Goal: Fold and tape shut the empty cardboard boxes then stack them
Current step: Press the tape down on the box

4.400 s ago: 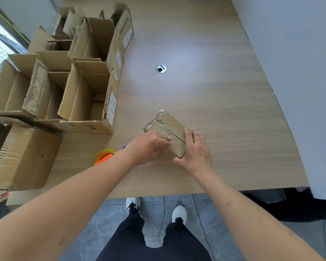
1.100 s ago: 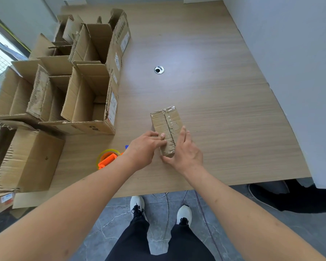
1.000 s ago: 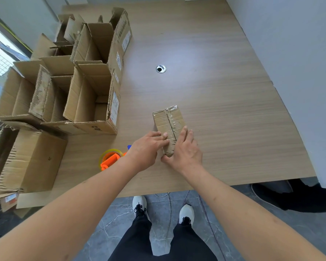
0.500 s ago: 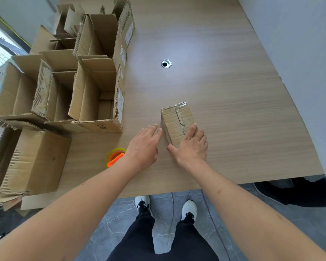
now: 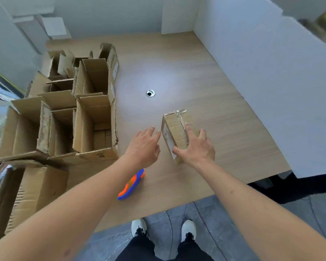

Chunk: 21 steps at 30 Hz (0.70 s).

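A small cardboard box [image 5: 174, 129], closed and taped along its top seam, sits on the wooden table [image 5: 205, 91] in front of me. My right hand [image 5: 197, 146] grips its near end, thumb on the near left corner and fingers over the top and right edge. Just left of the box my left hand [image 5: 145, 144] hovers with straight fingers, holding nothing, its fingertips a little short of the box's side. An orange and blue tape dispenser [image 5: 132, 183] lies near the table's front edge, partly hidden under my left forearm.
Several open empty cardboard boxes [image 5: 94, 125] crowd the table's left side, with a larger closed box [image 5: 36, 194] at the near left. A round cable hole [image 5: 150, 93] is in the tabletop beyond the small box. A white partition [image 5: 271, 91] borders the right.
My left hand has come off the small box and now hovers beside it. My right hand has moved further over the box's near end. The view has tilted up.
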### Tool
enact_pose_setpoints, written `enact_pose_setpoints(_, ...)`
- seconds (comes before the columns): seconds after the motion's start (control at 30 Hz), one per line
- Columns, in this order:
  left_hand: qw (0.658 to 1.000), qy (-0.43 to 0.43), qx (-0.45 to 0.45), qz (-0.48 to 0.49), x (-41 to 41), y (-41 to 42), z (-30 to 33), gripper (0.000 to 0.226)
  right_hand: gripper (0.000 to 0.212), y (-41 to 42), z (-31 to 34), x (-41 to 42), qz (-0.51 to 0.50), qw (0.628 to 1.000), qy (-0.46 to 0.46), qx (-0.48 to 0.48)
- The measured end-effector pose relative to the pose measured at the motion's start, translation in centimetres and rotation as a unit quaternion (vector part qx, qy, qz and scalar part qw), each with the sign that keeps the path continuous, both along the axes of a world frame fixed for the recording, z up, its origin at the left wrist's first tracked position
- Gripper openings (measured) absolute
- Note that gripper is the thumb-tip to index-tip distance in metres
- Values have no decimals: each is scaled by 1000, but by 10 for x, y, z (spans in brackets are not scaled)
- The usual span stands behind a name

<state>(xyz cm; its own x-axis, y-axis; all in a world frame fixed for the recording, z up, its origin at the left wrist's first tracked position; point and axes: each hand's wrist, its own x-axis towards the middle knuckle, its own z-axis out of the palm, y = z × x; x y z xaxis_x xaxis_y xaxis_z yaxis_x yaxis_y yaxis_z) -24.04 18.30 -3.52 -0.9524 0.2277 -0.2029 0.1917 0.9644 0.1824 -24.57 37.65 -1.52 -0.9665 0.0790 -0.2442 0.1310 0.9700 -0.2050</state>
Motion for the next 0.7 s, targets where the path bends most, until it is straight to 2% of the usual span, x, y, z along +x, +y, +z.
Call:
enact_pose_setpoints(0.27,999,40,-5,-15,-33,49,55,58,97,55,52,-18,-13,999,29,15)
enact_pose_setpoints(0.7,996,78,3,49,-69,243,95,55,95,236,83,-69,37,998,54,-1)
